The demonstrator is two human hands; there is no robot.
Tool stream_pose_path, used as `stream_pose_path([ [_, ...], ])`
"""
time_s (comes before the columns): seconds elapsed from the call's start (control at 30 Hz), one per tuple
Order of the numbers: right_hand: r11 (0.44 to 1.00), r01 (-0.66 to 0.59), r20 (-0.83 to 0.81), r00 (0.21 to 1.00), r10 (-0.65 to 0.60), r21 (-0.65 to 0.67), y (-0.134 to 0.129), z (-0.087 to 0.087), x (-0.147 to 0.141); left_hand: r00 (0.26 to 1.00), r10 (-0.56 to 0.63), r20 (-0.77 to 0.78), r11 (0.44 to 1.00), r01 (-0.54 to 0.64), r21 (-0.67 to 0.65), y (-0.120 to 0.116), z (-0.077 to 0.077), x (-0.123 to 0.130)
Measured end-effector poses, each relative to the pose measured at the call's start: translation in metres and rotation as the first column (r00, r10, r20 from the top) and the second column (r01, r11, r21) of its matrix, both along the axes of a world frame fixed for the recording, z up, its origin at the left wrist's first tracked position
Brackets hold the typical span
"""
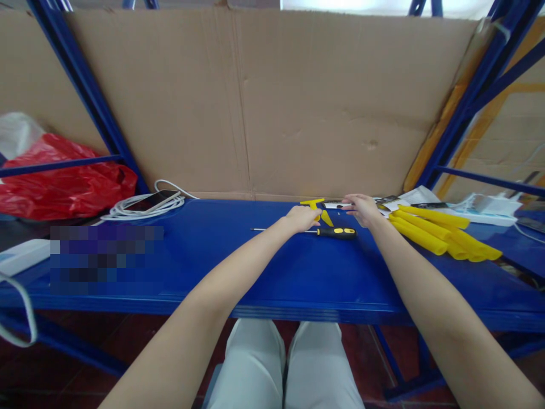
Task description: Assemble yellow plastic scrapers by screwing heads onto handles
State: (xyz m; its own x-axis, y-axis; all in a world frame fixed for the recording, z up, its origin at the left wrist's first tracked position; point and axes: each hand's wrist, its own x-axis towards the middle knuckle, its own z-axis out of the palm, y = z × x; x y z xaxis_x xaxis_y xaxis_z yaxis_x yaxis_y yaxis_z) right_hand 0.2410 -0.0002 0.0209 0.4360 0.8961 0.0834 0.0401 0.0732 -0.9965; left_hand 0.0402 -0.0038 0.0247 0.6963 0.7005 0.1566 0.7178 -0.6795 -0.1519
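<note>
My left hand (303, 217) reaches over the back of the blue table, its fingers closed around part of a yellow tool (313, 202) whose full shape the hand partly hides. Just in front of that hand lies a screwdriver with a black and yellow handle (337, 233), its thin shaft pointing left. To the right, my right hand (360, 209) hovers over the table with its fingers apart, holding nothing that shows. A dark and silver item (332, 205) lies between the two hands, near the cardboard.
Yellow tubes (443, 232) lie right of my right hand, before a white power strip (489, 216) and papers. At left are a coiled white cable (131, 209) with a phone (154, 200) and a red plastic bag (63, 176). Cardboard (255, 102) stands behind the table (204, 244).
</note>
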Motion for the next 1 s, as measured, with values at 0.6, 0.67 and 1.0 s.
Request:
stream_pose_path([
  [0.6,1.0,-0.013,0.048,0.999,0.012,0.027,-0.002,0.003,-0.001,0.992,0.002,-0.128,1.0,-0.004,-0.021,0.0,-0.004,0.015],
  [0.67,1.0,-0.013,0.056,0.998,0.011,0.027,-0.003,0.003,-0.001,0.992,0.013,-0.122,0.999,-0.018,-0.038,0.001,-0.004,0.014],
  [1.0,1.0,-0.01,0.08,0.997,0.008,0.028,-0.002,0.002,-0.001,0.996,0.055,-0.069,0.997,-0.059,-0.059,0.003,-0.006,0.009],
])
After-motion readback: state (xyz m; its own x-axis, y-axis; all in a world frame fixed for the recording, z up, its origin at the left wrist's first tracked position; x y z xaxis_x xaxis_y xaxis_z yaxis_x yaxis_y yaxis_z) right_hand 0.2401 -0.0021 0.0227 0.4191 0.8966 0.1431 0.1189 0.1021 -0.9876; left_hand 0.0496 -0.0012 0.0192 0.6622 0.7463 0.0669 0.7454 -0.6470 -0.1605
